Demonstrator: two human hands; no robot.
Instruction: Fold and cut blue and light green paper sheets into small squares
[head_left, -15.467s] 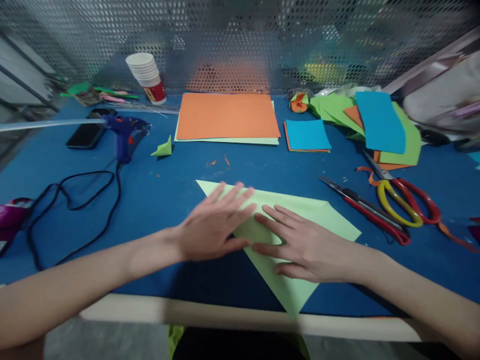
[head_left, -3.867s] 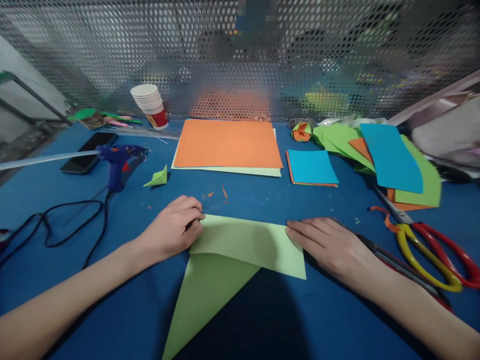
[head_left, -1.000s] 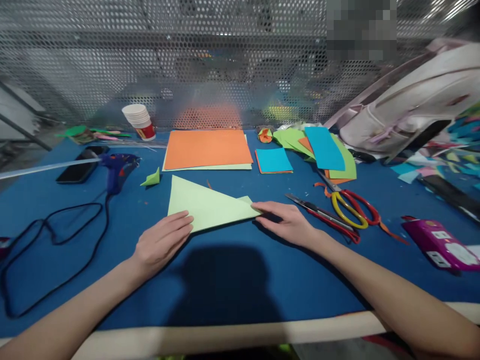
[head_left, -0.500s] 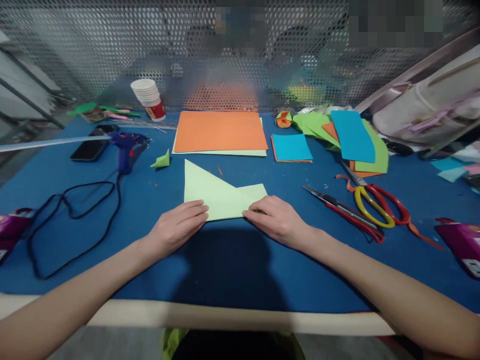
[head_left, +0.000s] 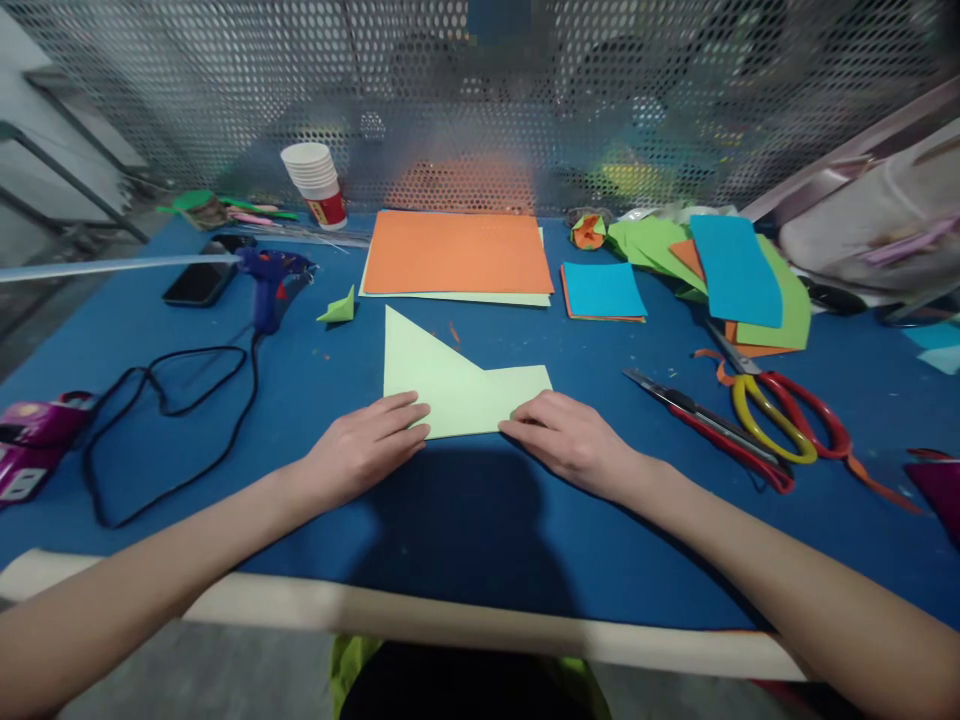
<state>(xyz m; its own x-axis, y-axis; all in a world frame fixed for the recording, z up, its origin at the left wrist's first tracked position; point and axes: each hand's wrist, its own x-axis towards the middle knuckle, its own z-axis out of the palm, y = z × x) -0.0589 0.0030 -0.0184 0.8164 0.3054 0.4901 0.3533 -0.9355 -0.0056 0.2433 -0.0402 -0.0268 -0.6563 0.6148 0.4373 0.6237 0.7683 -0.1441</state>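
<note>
A pale green sheet of paper (head_left: 450,395) lies folded on the blue tabletop, its left side rising to a tall point and its right side a lower flap. My left hand (head_left: 371,440) rests with flat, extended fingers on the lower left of the sheet. At the lower right, my right hand (head_left: 574,440) has its fingers bent and drawn together on the bottom edge, gripping the paper there. Part of the right flap is hidden beneath that hand. Beyond the sheet, to its left, sits a small folded green paper piece (head_left: 340,307).
Orange sheets (head_left: 457,252) and small blue squares (head_left: 604,290) lie behind the paper. To the right are a utility knife (head_left: 705,425) and scissors (head_left: 772,410). A blue glue gun (head_left: 266,290), its cord, a phone (head_left: 199,285) and paper cups (head_left: 315,185) occupy the left.
The view has shifted slightly, so everything appears a little further right. Both hands keep nearly the same places on the folded paper, whose shape looks much the same.
</note>
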